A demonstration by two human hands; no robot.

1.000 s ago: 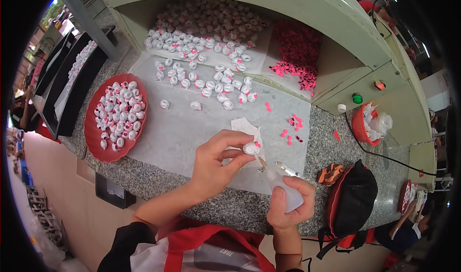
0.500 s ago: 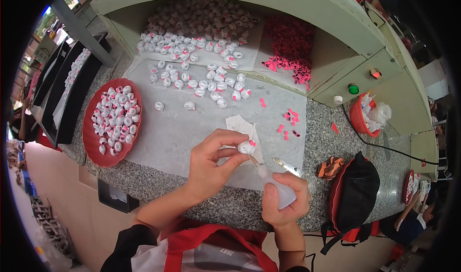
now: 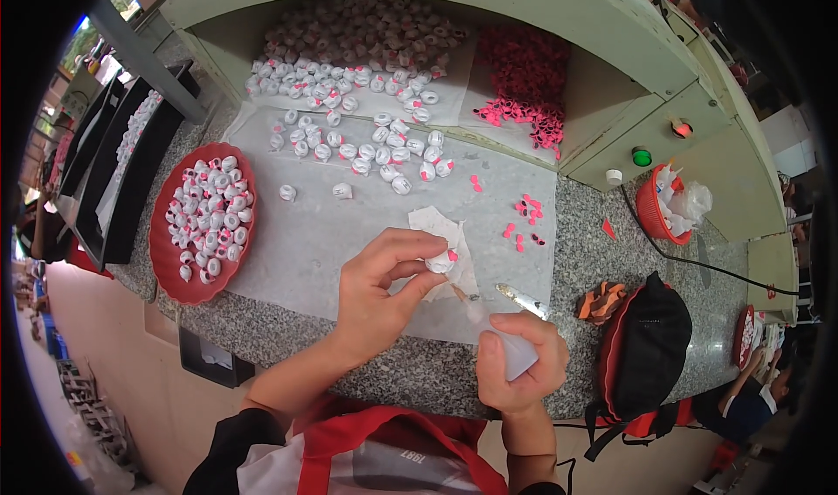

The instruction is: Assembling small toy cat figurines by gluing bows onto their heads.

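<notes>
Little has shifted since the earlier frames: both hands have stayed low over the speckled stone surface (image 3: 611,268), the small white bead still pinched at the same spot above the paper scrap.

From the head view, the left hand (image 3: 380,290) is closed on a small white bead (image 3: 439,262) with a pink mark, thumb and fingertips pinching it just above a crumpled paper scrap (image 3: 449,242). The right hand (image 3: 519,364) is wrapped around a soft translucent squeeze bottle (image 3: 506,347), its thin nozzle tilted up and left so that the tip sits just beside the bead. A small metal tool (image 3: 522,300) lies on the surface just beyond the right hand.

A pale sheet (image 3: 349,224) covers the surface under the work. To the left on it sits a red plate (image 3: 179,268) heaped with white beads. More white beads (image 3: 375,141) lie scattered further back, near a heap of pink pieces (image 3: 528,115) under a green shelf. A few loose pink pieces (image 3: 524,220) lie right of the scrap. At far right stand a red basket (image 3: 655,207) and a black bag (image 3: 650,338).
</notes>
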